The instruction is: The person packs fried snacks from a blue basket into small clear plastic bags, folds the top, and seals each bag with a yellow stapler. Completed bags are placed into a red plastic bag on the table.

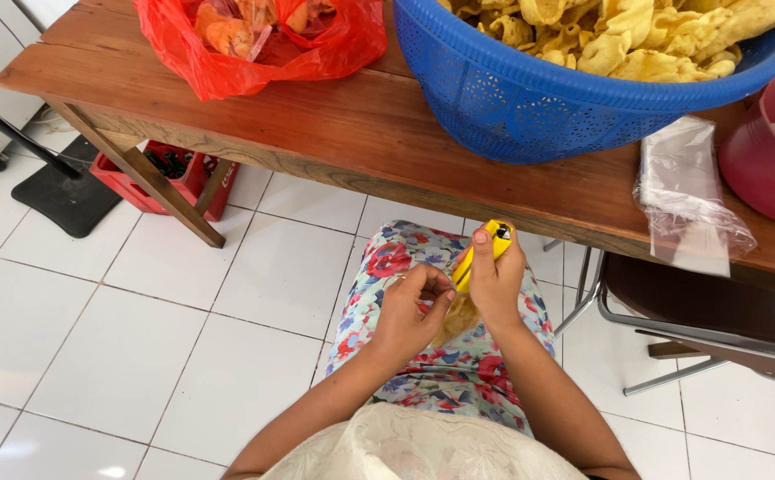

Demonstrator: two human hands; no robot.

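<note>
My right hand (497,280) is closed round a small yellow hand tool (485,244) with a dark tip, held upright over my lap. My left hand (409,311) pinches the top of a small clear bag of yellowish crackers (458,318), right beside the tool. Both hands meet above my floral-clothed knee, just under the front edge of the wooden table (352,133). The bag is mostly hidden between my hands.
A blue perforated basket (530,98) heaped with yellow crackers sits on the table. A red plastic bag (254,40) of snacks lies at the left. A stack of clear bags (690,187) and a dark red tub (774,151) are at the right. A red bottle crate (165,173) stands beneath; a metal chair frame (672,320) stands at the right.
</note>
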